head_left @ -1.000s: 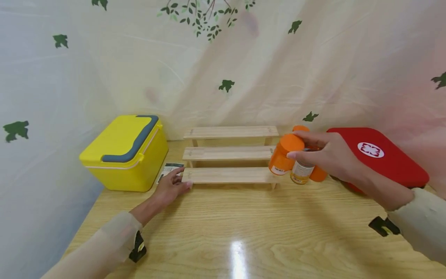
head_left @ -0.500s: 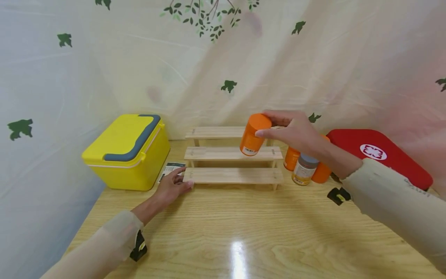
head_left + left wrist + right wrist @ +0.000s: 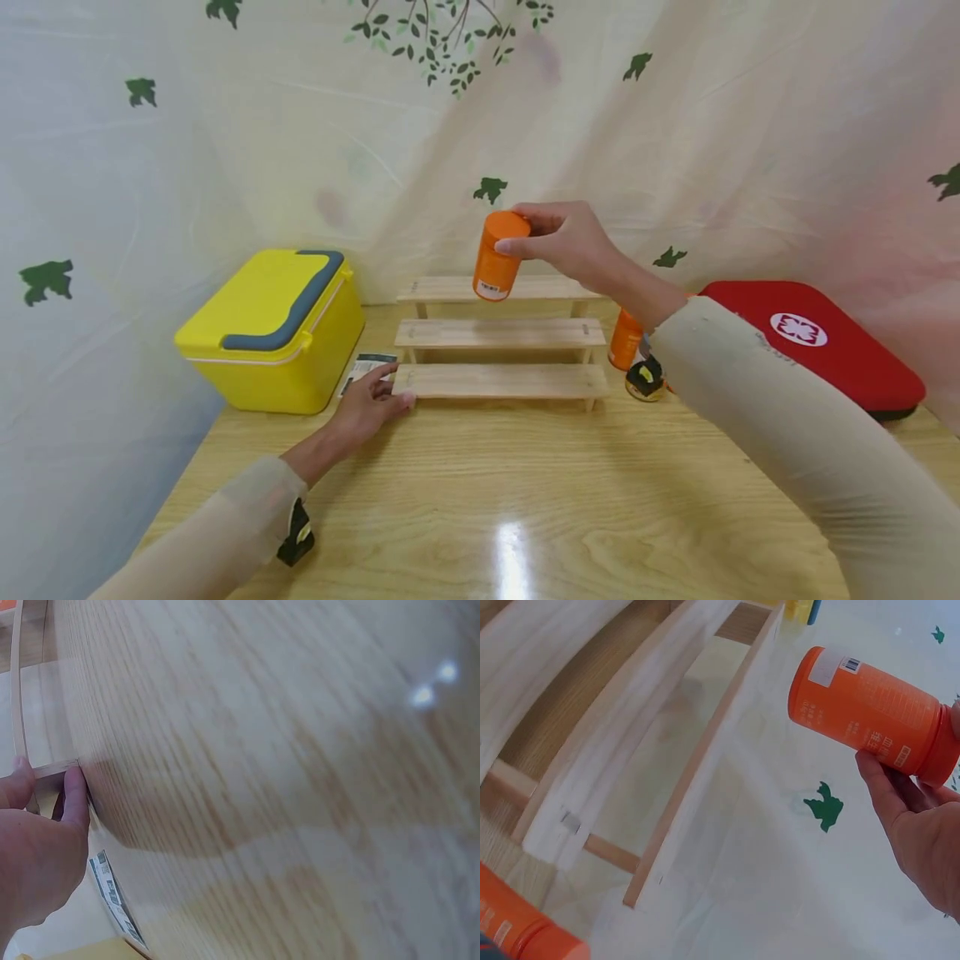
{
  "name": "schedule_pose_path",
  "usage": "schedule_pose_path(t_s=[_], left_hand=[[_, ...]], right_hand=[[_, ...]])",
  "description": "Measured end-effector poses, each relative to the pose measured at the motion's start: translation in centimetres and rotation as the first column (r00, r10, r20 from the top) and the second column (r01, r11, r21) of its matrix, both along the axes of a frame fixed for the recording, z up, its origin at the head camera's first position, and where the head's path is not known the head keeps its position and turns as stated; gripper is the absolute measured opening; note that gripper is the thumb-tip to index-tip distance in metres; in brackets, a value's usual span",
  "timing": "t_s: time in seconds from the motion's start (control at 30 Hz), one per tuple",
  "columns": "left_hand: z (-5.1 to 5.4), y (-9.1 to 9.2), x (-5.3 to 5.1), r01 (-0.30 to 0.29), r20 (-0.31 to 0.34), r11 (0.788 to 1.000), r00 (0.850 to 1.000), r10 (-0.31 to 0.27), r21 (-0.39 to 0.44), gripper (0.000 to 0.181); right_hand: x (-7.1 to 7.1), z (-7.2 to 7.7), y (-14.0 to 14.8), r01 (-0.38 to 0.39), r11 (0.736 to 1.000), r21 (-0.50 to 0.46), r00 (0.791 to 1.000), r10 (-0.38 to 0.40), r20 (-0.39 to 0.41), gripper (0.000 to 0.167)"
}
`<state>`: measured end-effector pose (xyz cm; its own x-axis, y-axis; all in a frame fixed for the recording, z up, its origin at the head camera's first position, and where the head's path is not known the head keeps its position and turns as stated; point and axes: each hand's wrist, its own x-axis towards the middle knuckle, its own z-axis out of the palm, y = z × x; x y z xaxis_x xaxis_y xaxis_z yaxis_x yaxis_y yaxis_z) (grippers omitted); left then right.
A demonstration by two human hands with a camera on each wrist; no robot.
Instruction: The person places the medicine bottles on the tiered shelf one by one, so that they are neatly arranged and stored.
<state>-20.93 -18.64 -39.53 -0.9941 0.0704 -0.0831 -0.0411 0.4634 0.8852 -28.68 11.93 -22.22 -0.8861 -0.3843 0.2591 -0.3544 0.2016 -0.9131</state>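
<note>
My right hand (image 3: 573,246) holds an orange bottle (image 3: 497,265) by its cap end, slightly tilted, above the top step of a three-step wooden rack (image 3: 498,333). In the right wrist view the same bottle (image 3: 866,709) shows its printed label, with fingers of the hand (image 3: 930,844) against it; a gap separates it from the rack (image 3: 697,769). My left hand (image 3: 362,415) grips the left end of the lowest step. The left wrist view shows that hand (image 3: 41,859) with thumb and fingers around the rack's corner (image 3: 56,769).
A yellow box (image 3: 277,333) with a grey handle stands left, a printed card (image 3: 367,367) beside it. Right of the rack are an orange bottle (image 3: 624,342) and another bottle partly behind my sleeve. A red case (image 3: 817,342) lies farther right on the wooden table (image 3: 450,500).
The orange bottle has been carried left and upward by my right hand, from beside the other bottles to above the rack's top step. My left hand has stayed on the rack.
</note>
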Motion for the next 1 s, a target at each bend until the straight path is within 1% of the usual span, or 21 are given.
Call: schedule_pose_path(t_s=[0.17,0.27,0.4,0.53,0.67,0.73,0.83,1.0], left_hand=[[0.0,0.0,0.0,-0.005,0.012,1.0,1.0,0.005,-0.009,0.063],[0.0,0.0,-0.1,-0.008,0.019,1.0,1.0,0.008,-0.014,0.063],[0.1,-0.1,0.0,-0.016,0.022,1.0,1.0,0.017,-0.025,0.063],[0.0,-0.1,0.0,-0.009,0.02,0.999,1.0,0.01,-0.031,0.063],[-0.1,-0.1,0.0,0.004,0.009,1.0,1.0,-0.004,-0.029,0.063],[-0.2,-0.1,-0.1,0.0,0.009,1.0,1.0,0.0,-0.022,0.063],[-0.2,-0.2,-0.1,0.013,0.001,1.0,1.0,-0.013,-0.022,0.063],[-0.4,-0.2,-0.2,0.018,0.0,0.999,1.0,-0.018,-0.027,0.062]], right_hand=[[-1.2,-0.1,-1.9,-0.039,0.999,-0.028,0.999,0.039,0.001,0.053],[-1.8,-0.1,-3.0,-0.037,0.999,-0.022,0.999,0.037,-0.001,0.055],[-2.4,-0.1,-4.3,-0.033,0.999,-0.012,0.999,0.032,-0.022,0.054],[-2.7,-0.3,-5.4,-0.028,1.0,0.01,0.998,0.029,-0.051,0.043],[-2.9,-0.8,-6.2,-0.023,0.999,0.049,0.998,0.026,-0.065,0.029],[-3.1,-1.1,-6.6,-0.02,0.998,0.059,0.998,0.024,-0.065,0.027],[-3.3,-1.5,-6.9,-0.009,0.997,0.078,0.997,0.014,-0.07,0.025],[-3.6,-1.7,-7.3,0.008,0.995,0.096,0.997,-0.001,-0.076,0.023]])
